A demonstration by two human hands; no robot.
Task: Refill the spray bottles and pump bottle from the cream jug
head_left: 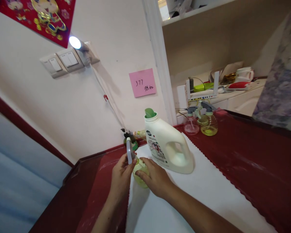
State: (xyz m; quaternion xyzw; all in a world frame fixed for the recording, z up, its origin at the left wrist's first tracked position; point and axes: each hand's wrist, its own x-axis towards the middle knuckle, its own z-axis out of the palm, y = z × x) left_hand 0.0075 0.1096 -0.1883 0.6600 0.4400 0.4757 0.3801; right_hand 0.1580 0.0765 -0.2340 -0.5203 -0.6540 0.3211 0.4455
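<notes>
The left hand [122, 171] has its thumb and fingers closed round the grey trigger sprayer head [129, 152], while the right hand [157, 176] is curled about the body of the clear spray bottle [141, 183] below it, which contains yellowish liquid. The bottle sits between the two hands, over the left edge of a white scalloped mat [169, 200]; whether its base touches the mat is hard to tell.

Just beyond the right hand, a pale detergent jug [169, 149] stands upright on the mat, a green spout [149, 112] in its mouth. A dark bottle [133, 144] is behind the hands, near the wall. The mat lies on a dark red tabletop [257, 161]; at its far side are a pinkish spray bottle [191, 125] and a yellow one [209, 126], near a white router [203, 96].

A pink note [143, 83] and light switches [63, 63] are on the wall, with a blue curtain [19, 181] at left.
</notes>
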